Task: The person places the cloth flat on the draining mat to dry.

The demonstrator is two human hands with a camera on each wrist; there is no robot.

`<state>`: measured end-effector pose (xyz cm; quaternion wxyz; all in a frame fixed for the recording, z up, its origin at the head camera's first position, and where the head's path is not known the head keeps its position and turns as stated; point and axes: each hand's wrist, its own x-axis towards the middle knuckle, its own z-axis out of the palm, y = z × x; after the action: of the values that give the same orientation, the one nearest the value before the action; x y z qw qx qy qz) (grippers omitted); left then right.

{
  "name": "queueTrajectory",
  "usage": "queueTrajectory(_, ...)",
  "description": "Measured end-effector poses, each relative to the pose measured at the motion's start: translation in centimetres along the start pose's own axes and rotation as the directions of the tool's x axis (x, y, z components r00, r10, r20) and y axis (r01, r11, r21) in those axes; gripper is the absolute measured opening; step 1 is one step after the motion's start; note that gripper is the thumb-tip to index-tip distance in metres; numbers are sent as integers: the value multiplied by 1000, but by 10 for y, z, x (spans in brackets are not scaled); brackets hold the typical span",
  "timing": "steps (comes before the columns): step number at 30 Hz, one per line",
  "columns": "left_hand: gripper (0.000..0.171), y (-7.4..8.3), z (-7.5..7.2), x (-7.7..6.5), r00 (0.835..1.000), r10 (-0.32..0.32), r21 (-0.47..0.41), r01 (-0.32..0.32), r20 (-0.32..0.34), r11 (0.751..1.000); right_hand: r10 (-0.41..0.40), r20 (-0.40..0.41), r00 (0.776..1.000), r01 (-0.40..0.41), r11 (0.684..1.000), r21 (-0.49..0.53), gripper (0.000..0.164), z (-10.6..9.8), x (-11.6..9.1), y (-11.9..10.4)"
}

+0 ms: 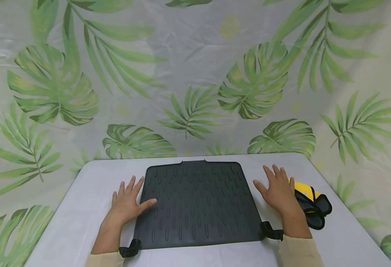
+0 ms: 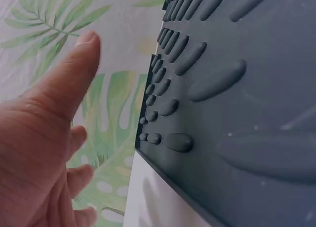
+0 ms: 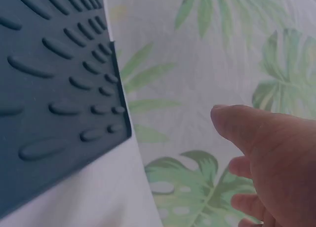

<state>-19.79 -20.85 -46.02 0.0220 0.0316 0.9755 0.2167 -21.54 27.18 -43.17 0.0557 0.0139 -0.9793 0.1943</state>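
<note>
A dark grey ribbed mat [image 1: 198, 204], with rows of raised elongated bumps and a small tab along its far edge, lies flat on the white table [image 1: 172, 257]. At its left side is my left hand [image 1: 126, 204], fingers spread and straight; the thumb overlaps the mat's edge in the head view. My right hand [image 1: 278, 191] is spread off the mat's right side, holding nothing. In the left wrist view the left thumb [image 2: 79, 71] points up, apart from the mat's surface [image 2: 207, 118]. The right wrist view has the right thumb [image 3: 237, 121] extended, away from the mat [image 3: 59, 89].
Beside my right forearm lies a yellow item [image 1: 300, 188] with black rounded pieces [image 1: 315, 221] and a thin black band, partly hidden by the hand. Behind the table hangs a leaf-patterned cloth [image 1: 195, 74]. Black wrist straps [image 1: 271, 231] sit at both wrists.
</note>
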Motion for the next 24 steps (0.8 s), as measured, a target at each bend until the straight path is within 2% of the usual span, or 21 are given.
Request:
queueTrajectory(6,116,2,1,-3,994,-39,22,37,103,999,60,11,998,-61,998,34,82,-9,-2,14)
queueTrajectory(15,130,2,4,-5,971,-96,21,94,217,995,183,20,983,-184,982,54,95,-21,-6,41)
queueTrajectory(20,134,2,5,-5,964,-118,23,116,240,993,293,86,952,-299,951,80,106,-24,-9,57)
queueTrajectory(24,134,2,6,-5,964,-115,23,113,241,993,366,188,911,-390,915,108,116,-22,-9,68)
